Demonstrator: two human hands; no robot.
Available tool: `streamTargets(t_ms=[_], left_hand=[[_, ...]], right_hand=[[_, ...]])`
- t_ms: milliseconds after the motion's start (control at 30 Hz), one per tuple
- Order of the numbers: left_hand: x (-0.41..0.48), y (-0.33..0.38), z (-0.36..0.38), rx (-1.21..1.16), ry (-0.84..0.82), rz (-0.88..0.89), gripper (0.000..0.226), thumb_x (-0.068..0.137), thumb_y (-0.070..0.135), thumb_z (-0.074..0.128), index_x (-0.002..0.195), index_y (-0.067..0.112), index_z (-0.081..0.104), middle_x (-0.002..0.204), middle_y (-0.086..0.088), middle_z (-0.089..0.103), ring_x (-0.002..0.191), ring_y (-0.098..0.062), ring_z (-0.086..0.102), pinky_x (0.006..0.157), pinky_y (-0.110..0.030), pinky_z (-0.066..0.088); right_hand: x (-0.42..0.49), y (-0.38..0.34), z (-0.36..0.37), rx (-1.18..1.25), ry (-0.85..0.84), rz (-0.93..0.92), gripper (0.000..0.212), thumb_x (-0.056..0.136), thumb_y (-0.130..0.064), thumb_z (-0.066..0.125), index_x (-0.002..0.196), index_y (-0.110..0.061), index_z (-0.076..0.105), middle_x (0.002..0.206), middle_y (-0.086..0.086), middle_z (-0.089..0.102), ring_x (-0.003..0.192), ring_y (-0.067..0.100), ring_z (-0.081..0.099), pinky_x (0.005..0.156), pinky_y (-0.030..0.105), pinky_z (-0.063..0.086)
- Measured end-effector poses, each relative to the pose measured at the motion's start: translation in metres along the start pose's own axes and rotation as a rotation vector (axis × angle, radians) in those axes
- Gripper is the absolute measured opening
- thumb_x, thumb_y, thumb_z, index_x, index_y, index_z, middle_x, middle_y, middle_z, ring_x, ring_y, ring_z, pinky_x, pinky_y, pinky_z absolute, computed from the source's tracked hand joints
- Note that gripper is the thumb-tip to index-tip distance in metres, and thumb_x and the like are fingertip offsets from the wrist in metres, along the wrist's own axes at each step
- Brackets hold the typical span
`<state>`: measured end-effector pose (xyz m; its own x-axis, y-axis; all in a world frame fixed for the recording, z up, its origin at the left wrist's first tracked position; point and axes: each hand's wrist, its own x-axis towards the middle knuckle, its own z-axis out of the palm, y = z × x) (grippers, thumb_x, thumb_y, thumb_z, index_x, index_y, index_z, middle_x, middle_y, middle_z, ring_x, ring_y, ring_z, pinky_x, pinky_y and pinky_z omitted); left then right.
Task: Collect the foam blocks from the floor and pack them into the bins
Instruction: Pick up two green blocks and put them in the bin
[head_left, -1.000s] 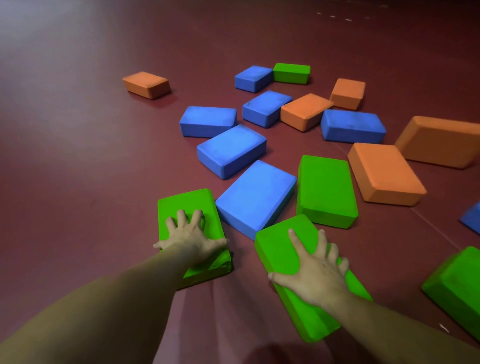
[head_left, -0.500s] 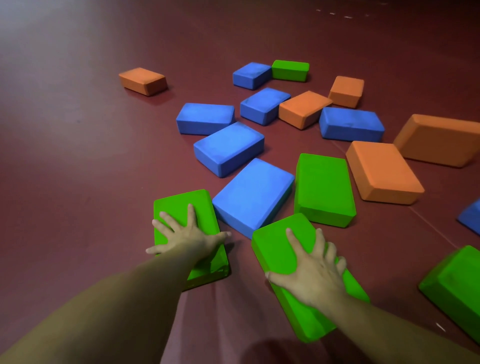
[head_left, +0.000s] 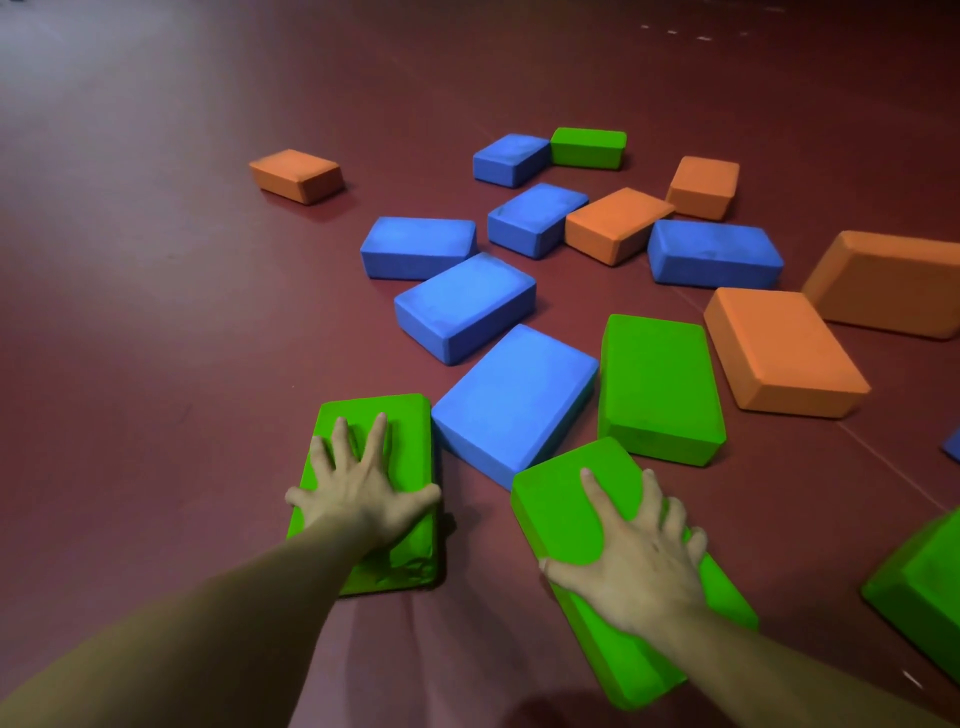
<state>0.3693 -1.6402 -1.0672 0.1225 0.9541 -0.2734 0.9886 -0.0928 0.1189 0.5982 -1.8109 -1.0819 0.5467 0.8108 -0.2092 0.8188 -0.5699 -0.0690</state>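
Two green foam blocks lie on the maroon floor (head_left: 156, 364) right before us; our L hand (head_left: 363, 499) presses the L green block (head_left: 410, 436), our R hand (head_left: 639, 566) the R green block (head_left: 556, 509), fingers spread flat. Blue block (head_left: 514, 400) lies just beyond, between them; orange block (head_left: 779, 348) farther R.

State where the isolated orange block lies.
Head view: the isolated orange block lies upper left on the floor, well left of the farthest blue block.

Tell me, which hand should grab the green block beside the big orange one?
Right, probably. That green block lies just beyond the fingertips of the right hand, while the left hand would have to reach across the nearest blue block.
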Motion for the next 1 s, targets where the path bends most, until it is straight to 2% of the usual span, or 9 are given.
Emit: streamTargets(t_ms=[100,333,433,533,667,733,800,900,1000], left_hand=[[-0.002,0.005,-0.004,-0.113,0.055,-0.013,0.116,0.063,0.092,0.052,0.154,0.053,-0.009,0.167,0.004,-0.018,0.154,-0.029,-0.008,0.108,-0.071,0.026],[-0.005,0.016,-0.026,-0.085,0.163,0.098,0.115,0.064,0.089,0.057,0.155,0.053,-0.003,0.166,0.002,-0.021,0.154,-0.029,-0.014,0.108,-0.075,0.023],[-0.025,0.030,-0.041,-0.079,0.136,0.167,0.114,0.066,0.088,0.058,0.156,0.052,-0.002,0.167,0.001,-0.021,0.154,-0.031,-0.018,0.108,-0.076,0.021],[-0.065,0.046,-0.051,-0.072,0.077,0.222,0.113,0.067,0.087,0.056,0.156,0.051,-0.003,0.169,0.004,-0.016,0.153,-0.033,-0.018,0.107,-0.078,0.020],[-0.132,0.058,-0.071,0.026,0.011,0.382,0.119,0.060,0.090,0.051,0.157,0.049,-0.004,0.169,0.005,-0.014,0.154,-0.032,-0.017,0.106,-0.076,0.022],[-0.165,0.076,-0.087,0.063,-0.012,0.487,0.121,0.054,0.091,0.043,0.157,0.048,-0.004,0.169,0.005,-0.014,0.154,-0.032,-0.017,0.106,-0.075,0.023],[-0.201,0.101,-0.106,0.093,-0.056,0.593,0.121,0.055,0.089,0.046,0.157,0.048,-0.004,0.169,0.006,-0.015,0.154,-0.031,-0.017,0.106,-0.074,0.023],[-0.269,0.138,-0.132,0.131,-0.124,0.769,0.119,0.061,0.087,0.055,0.157,0.048,-0.004,0.169,0.007,-0.015,0.154,-0.030,-0.017,0.107,-0.074,0.023],[-0.346,0.169,-0.154,0.173,-0.188,0.957,0.118,0.058,0.091,0.045,0.156,0.048,-0.004,0.169,0.008,-0.014,0.154,-0.030,-0.016,0.107,-0.074,0.021]], right_hand=[[0.000,0.000,0.000,-0.006,-0.007,0.006,0.120,0.053,-0.102,0.038,0.152,-0.057,-0.013,0.165,0.017,-0.003,0.144,0.040,0.016,0.111,0.057,0.024],[0.003,0.006,-0.020,-0.001,-0.082,0.082,0.121,0.055,-0.100,0.049,0.154,-0.056,-0.006,0.165,0.025,-0.005,0.143,0.044,0.020,0.110,0.055,0.027],[-0.018,0.019,-0.040,0.030,-0.074,0.142,0.120,0.056,-0.100,0.049,0.155,-0.057,-0.004,0.165,0.024,-0.004,0.142,0.044,0.021,0.110,0.056,0.028],[-0.052,0.033,-0.066,0.162,-0.091,0.262,0.119,0.058,-0.099,0.052,0.154,-0.057,-0.004,0.166,0.022,-0.005,0.144,0.046,0.020,0.111,0.059,0.027],[-0.117,0.048,-0.101,0.318,-0.111,0.429,0.119,0.058,-0.096,0.058,0.155,-0.058,0.000,0.166,0.022,-0.004,0.146,0.048,0.017,0.114,0.061,0.024],[-0.156,0.059,-0.121,0.381,-0.076,0.497,0.119,0.058,-0.095,0.059,0.155,-0.057,0.004,0.165,0.024,-0.001,0.143,0.050,0.023,0.113,0.058,0.029],[-0.198,0.069,-0.143,0.408,-0.061,0.572,0.119,0.058,-0.095,0.059,0.155,-0.056,0.004,0.165,0.025,-0.001,0.142,0.050,0.025,0.112,0.057,0.031],[-0.267,0.091,-0.177,0.486,-0.068,0.761,0.119,0.058,-0.095,0.059,0.154,-0.055,0.001,0.165,0.023,-0.005,0.144,0.049,0.023,0.113,0.059,0.025],[-0.355,0.124,-0.205,0.516,-0.020,0.933,0.119,0.058,-0.097,0.056,0.154,-0.054,-0.001,0.164,0.023,-0.005,0.143,0.050,0.024,0.113,0.061,0.024]])
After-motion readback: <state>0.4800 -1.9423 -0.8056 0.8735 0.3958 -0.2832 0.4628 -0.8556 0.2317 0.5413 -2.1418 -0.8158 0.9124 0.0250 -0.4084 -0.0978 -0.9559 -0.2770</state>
